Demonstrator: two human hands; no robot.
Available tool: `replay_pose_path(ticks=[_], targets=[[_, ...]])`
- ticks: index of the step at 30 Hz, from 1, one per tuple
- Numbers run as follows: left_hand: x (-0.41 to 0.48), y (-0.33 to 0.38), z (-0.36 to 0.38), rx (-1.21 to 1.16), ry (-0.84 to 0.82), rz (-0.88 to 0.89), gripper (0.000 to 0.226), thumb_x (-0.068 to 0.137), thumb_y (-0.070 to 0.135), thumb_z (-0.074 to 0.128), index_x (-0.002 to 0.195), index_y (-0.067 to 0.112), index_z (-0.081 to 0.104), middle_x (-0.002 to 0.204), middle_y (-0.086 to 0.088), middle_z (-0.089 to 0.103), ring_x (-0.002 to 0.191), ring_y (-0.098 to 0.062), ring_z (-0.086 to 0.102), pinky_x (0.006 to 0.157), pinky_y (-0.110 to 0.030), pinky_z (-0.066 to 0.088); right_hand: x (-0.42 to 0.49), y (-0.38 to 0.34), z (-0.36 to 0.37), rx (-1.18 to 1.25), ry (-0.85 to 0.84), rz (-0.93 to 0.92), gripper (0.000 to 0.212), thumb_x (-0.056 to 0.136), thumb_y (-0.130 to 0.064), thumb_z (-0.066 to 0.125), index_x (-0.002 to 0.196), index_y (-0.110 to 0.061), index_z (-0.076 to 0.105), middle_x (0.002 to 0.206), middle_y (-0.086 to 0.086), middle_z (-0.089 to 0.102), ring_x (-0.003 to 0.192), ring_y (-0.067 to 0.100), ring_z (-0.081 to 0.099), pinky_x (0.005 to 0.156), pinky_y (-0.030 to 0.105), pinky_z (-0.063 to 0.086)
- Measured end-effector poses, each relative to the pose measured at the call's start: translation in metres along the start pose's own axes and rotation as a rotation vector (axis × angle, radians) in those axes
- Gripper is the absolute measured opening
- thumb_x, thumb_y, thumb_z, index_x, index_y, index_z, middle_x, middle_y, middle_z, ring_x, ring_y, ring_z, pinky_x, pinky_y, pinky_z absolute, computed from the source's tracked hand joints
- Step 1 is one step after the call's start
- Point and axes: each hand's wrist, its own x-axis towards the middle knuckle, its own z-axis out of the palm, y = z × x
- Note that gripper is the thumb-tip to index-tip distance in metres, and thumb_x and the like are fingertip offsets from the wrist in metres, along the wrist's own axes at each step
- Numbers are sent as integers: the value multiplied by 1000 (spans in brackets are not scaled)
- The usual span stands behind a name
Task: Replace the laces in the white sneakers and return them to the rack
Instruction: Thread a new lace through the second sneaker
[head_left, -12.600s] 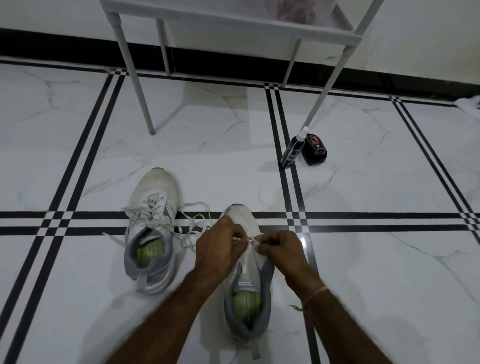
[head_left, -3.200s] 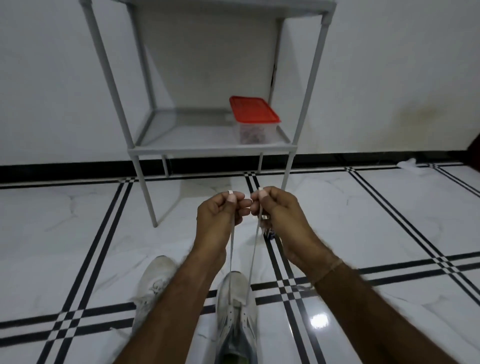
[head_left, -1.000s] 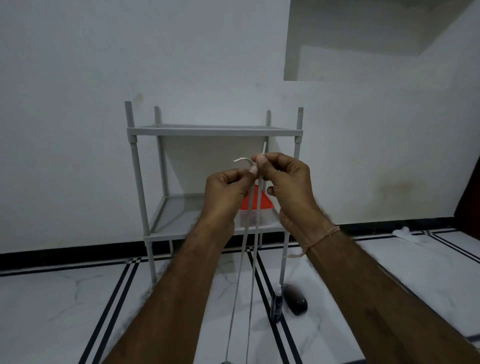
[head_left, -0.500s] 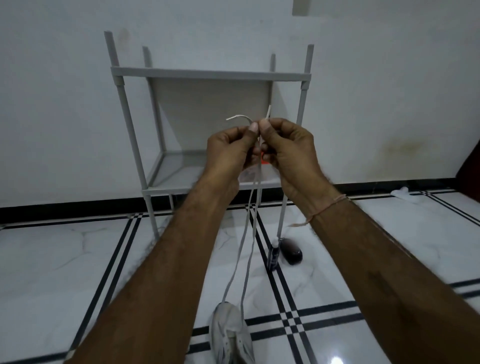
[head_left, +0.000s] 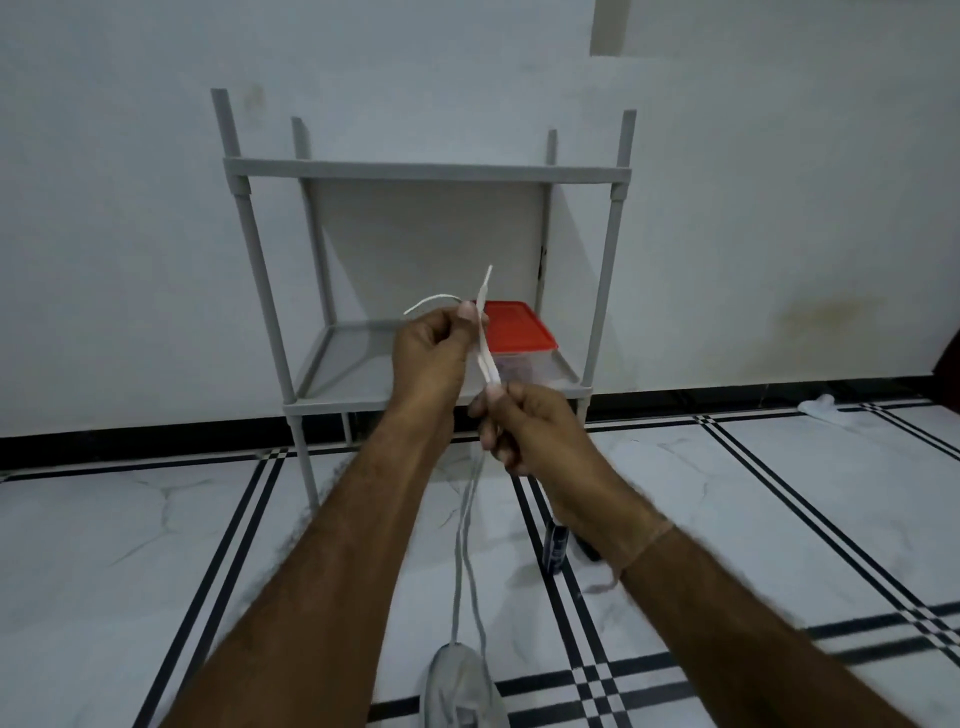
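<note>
One white sneaker (head_left: 462, 693) stands on the floor at the bottom edge, toe pointing away; the other sneaker is out of view. Two strands of white lace (head_left: 464, 545) rise from it to my hands. My left hand (head_left: 434, 358) pinches both lace ends near their tips, which stick out above the fingers. My right hand (head_left: 524, 428) sits lower and pinches the lace a short way below the left hand. The grey two-shelf rack (head_left: 415, 171) stands against the wall behind my hands.
A clear box with a red lid (head_left: 517, 335) sits on the rack's lower shelf. A dark bottle (head_left: 555, 545) and a black item stand on the floor by the rack's right front leg. A white cloth (head_left: 823, 405) lies by the far right wall.
My right hand has slid down the lace, away from the left hand, which still pinches the ends. The view has tilted slightly upward, so less of the sneaker shows.
</note>
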Motion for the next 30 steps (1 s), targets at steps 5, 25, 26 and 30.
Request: replay_pose_path(ticks=[5, 25, 26, 30], targets=[[-39, -66, -23, -32, -549, -305, 48, 106, 47, 37, 116, 11, 67, 85, -8, 68, 80, -21, 70, 89, -42, 51, 20, -4, -13, 3, 133, -93, 31, 106, -30, 52, 104, -6, 72, 78, 3, 66, 51, 0, 54, 53, 19, 48], [-143, -246, -74, 142, -354, -579, 22, 103, 27, 56, 107, 15, 74, 96, -3, 77, 94, -13, 72, 88, -34, 48, -32, 182, 6, -102, -50, 170, 24, 106, -19, 55, 103, -2, 72, 92, 11, 75, 64, 1, 60, 58, 13, 45], [-144, -251, -74, 119, -245, -587, 21, 103, 21, 56, 101, 10, 74, 90, -6, 76, 86, -15, 71, 85, -34, 48, -34, 188, 6, -114, -13, 171, 24, 104, -22, 58, 104, -3, 72, 99, 9, 76, 66, 3, 61, 58, 15, 45], [-141, -266, -73, 14, 37, -672, 23, 102, 24, 57, 106, 8, 73, 93, -5, 78, 82, -11, 72, 77, -29, 53, -71, 243, 9, -264, 96, 271, 20, 94, -29, 72, 106, -13, 69, 103, -1, 71, 92, 12, 67, 79, 29, 59]])
